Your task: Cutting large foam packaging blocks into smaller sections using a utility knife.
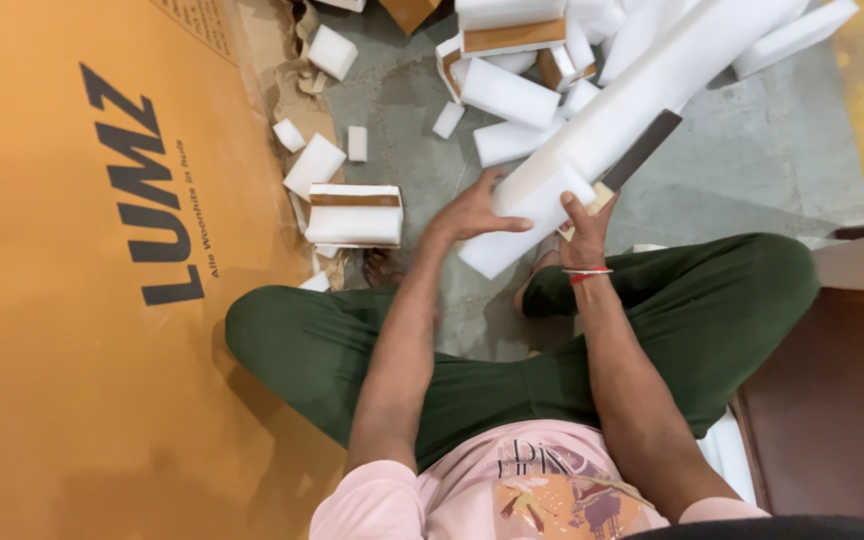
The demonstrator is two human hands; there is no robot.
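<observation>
On the floor, seated cross-legged: long white foam bar (pixel 642 90) held slantwise above the knees. Left hand (pixel 472 212) lies over its near end, fingers wrapped on the foam. Right hand (pixel 584 228) has fingers clamped on a knife (pixel 640 152), its dark blade lying flat along the bar's right side. Risk, as I judge it: blade sits close to both hands; soft foam could give suddenly and let the edge slip toward the left fingers or the thigh. Surface is grey concrete floor (pixel 762 150), littered with cut foam blocks (pixel 354 213). Large orange cardboard sheet (pixel 42 300) to the left; brown wooden piece at right.
</observation>
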